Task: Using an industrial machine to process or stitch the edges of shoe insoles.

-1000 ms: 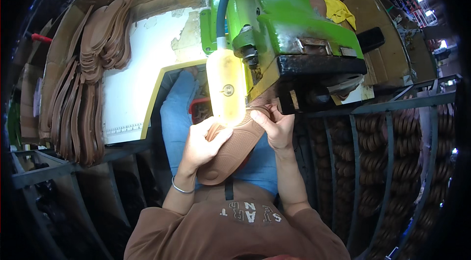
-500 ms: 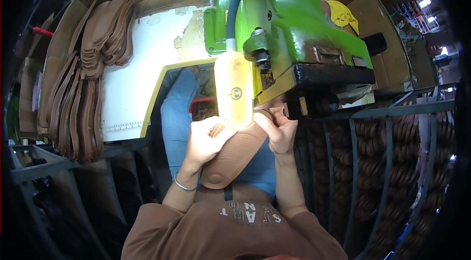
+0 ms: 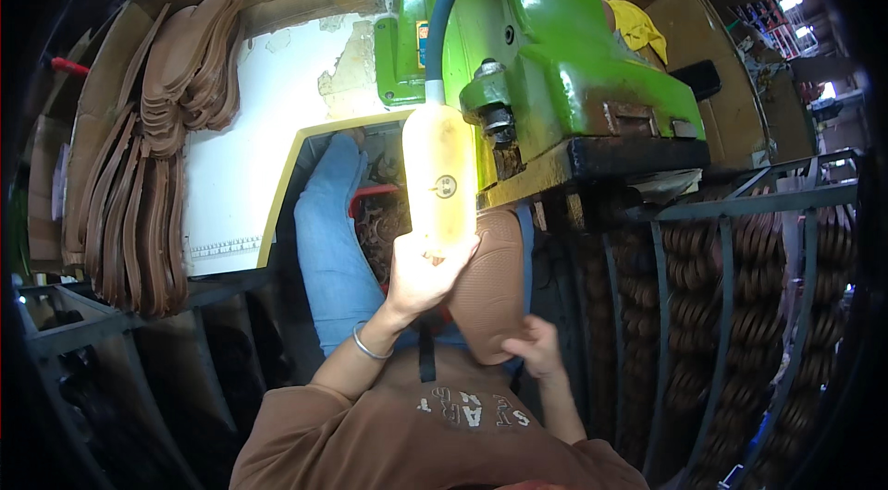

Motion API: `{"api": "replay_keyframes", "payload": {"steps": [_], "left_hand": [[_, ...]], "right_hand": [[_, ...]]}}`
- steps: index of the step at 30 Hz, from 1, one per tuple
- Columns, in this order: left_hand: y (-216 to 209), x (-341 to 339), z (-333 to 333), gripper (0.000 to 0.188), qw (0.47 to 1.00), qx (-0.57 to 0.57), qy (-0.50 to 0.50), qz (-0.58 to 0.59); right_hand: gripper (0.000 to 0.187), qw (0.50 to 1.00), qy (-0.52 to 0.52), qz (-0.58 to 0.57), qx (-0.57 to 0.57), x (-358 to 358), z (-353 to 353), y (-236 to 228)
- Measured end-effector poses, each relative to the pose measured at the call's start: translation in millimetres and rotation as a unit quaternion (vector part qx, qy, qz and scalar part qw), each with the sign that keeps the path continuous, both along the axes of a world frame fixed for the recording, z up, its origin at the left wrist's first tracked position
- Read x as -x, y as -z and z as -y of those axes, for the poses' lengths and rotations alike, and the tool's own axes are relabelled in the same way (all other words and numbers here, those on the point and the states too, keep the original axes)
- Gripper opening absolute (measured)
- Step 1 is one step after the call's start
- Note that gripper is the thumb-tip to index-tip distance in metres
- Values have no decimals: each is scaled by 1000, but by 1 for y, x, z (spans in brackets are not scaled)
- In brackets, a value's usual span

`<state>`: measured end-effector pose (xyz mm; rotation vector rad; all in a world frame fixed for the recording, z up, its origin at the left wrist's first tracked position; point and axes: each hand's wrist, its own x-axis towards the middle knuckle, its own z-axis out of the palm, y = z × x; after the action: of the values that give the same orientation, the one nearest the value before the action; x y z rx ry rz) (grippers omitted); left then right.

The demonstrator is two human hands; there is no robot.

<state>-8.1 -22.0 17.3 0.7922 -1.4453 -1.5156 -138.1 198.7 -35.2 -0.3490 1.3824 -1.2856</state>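
Observation:
A brown shoe sole (image 3: 490, 291) with a fine textured face stands nearly upright above my lap, in front of the green machine (image 3: 555, 55). My left hand (image 3: 421, 279) is closed on its left edge; the glowing lamp (image 3: 440, 166) hides part of those fingers. At the sole's lower end, my right hand (image 3: 538, 349) has its fingers curled, with thumb and fingertips pinching the rim. The sole's upper end sits close under the machine's dark front block (image 3: 592, 162).
Stacked brown soles (image 3: 139, 213) lie at the left edge of the white table (image 3: 245, 157). Below the table's cut-out is a red container (image 3: 375, 199) with brown scraps. Metal racks (image 3: 749, 208) holding many brown pieces stand at the right. A yellow cloth (image 3: 638, 32) lies behind the machine.
The sole has swung from slanting to nearly upright and shifted right. My right hand has moved from its upper end down to its lower end, while my left hand moved slightly right.

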Motion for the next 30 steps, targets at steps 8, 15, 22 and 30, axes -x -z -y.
{"api": "replay_keyframes", "payload": {"steps": [8,15,22,30], "left_hand": [[16,-2,0,29,993,-79,90,17],[3,-22,27,24,997,-20,70,-3],[-13,-86,64,26,993,-90,78,10],[24,-159,64,19,990,-139,23,7]], "right_hand": [[28,958,230,-89,150,89,36,-46],[34,959,131,-122,222,125,114,-68],[34,957,50,-124,258,82,156,-66],[40,923,-16,-292,249,16,179,-75]]}}
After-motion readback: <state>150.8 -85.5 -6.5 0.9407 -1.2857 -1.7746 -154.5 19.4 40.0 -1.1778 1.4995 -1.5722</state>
